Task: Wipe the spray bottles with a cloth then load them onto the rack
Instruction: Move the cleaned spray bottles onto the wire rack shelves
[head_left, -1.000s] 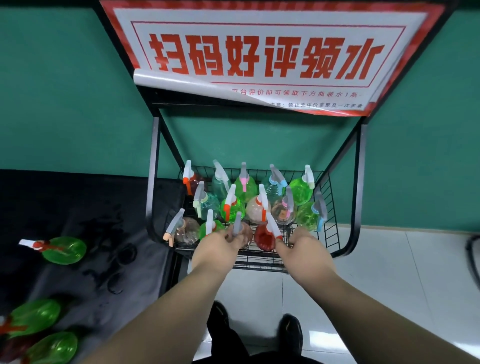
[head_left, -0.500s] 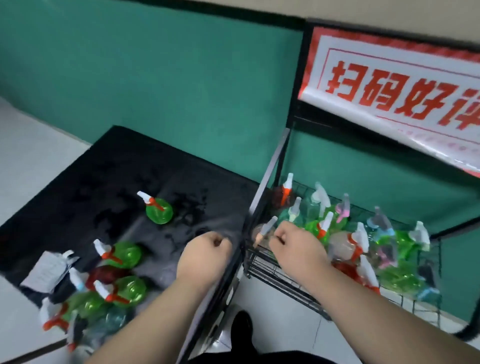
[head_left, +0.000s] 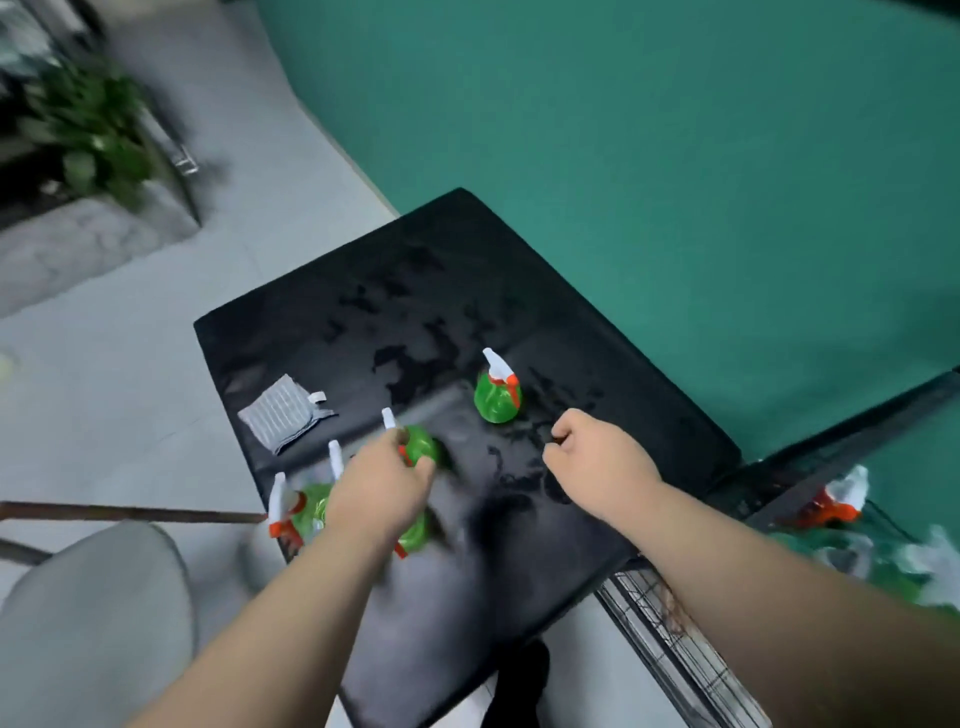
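1. Done so far, as I judge it: the rack at the right edge already carries several bottles. One racked bottle with a red trigger shows plainly; the others are a blur.
2. Left to do: at least four green bottles stand on the black table. The far bottle stands upright and alone. The mid bottle is just beyond the left hand. The near bottles cluster at the table's near left edge, partly hidden by the left forearm.
3. The cloth lies folded on the table's left side, apart from both hands. By my reading these bottles are unwiped, and the cloth has to be fetched first.
4. The left hand is over the mid bottle's neck with its fingers bent toward it. Blur hides the contact, so I cannot tell whether they grasp it.
5. The right hand is clenched and holds nothing. It hovers above the table, between the far bottle and the rack.
6. Around: water patches on the table top, a grey seat near left, a plant far left, and a dark shoe on the floor by the near table edge.
7. In the way: the near bottles crowd together, so lifting one may tip a neighbour. The wet top may let bottles slide. The rack's black frame stands between the table and the basket.
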